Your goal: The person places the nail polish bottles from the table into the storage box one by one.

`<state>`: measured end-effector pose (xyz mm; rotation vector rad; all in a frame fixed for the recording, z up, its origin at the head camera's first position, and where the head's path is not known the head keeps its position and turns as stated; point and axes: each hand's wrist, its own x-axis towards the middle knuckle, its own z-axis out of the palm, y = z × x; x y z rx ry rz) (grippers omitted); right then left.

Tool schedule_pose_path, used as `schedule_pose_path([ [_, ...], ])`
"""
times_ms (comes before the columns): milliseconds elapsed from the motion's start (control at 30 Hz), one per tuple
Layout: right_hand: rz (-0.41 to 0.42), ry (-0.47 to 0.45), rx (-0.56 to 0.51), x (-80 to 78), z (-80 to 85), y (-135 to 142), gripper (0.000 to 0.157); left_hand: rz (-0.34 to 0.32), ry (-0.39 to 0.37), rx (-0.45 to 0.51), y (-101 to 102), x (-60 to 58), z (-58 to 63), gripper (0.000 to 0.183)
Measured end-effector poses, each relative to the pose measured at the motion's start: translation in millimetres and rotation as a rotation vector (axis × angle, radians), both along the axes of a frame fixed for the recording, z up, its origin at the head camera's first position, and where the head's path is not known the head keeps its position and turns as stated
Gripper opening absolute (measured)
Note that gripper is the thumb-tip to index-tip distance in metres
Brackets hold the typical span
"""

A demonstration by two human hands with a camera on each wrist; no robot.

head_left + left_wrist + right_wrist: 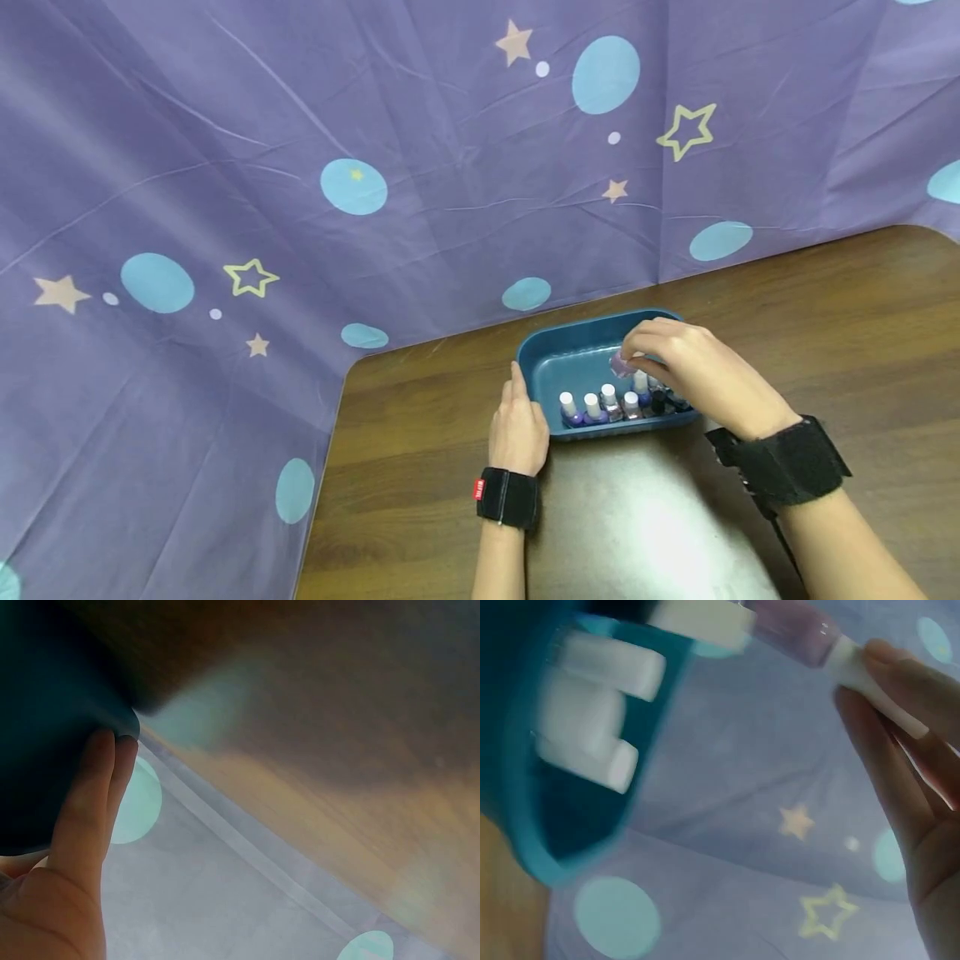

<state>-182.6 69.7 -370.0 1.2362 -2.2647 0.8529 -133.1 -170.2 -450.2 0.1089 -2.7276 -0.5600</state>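
Note:
A blue oblong tray (573, 335) stands on the wooden table, with several white-capped nail polish bottles (591, 408) upright along its near side. My right hand (678, 367) is over the tray's right part, pinching a pinkish-purple nail polish bottle (619, 364). In the right wrist view, thumb and fingers grip that bottle by its white cap (847, 667), above the others. My left hand (517, 429) rests against the tray's left end, its fingers extended along the wall. The left wrist view shows the straight fingers (90, 802) touching the tray's dark outer side.
A purple cloth (450, 208) with stars and blue spots hangs behind the wooden table (420, 467) and along its left side. Black bands (787, 462) wrap both wrists. Light reflects off the tabletop in front of the tray.

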Motion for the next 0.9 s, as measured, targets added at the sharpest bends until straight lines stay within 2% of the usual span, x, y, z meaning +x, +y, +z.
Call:
schedule_pose_path([
  [200, -0.032, -0.027, 0.029, -11.0, -24.1, -8.5, 0.021, -0.005, -0.008, 0.007, -0.2, 1.8, 0.0, 0.057],
  [367, -0.049, -0.061, 0.069, -13.9, -36.6, -12.2, 0.017, 0.001, -0.013, 0.010, 1.4, 1.8, -0.1, 0.058],
  [533, -0.070, -0.112, 0.084, -10.9, -41.5, -10.0, 0.013, 0.001, -0.040, 0.028, 6.6, 2.5, -1.8, 0.058],
  [900, -0.100, -0.142, 0.181, -6.2, -44.4, -5.0, 0.011, -0.053, -0.027, 0.028, 14.9, -2.4, -0.1, 0.059],
])
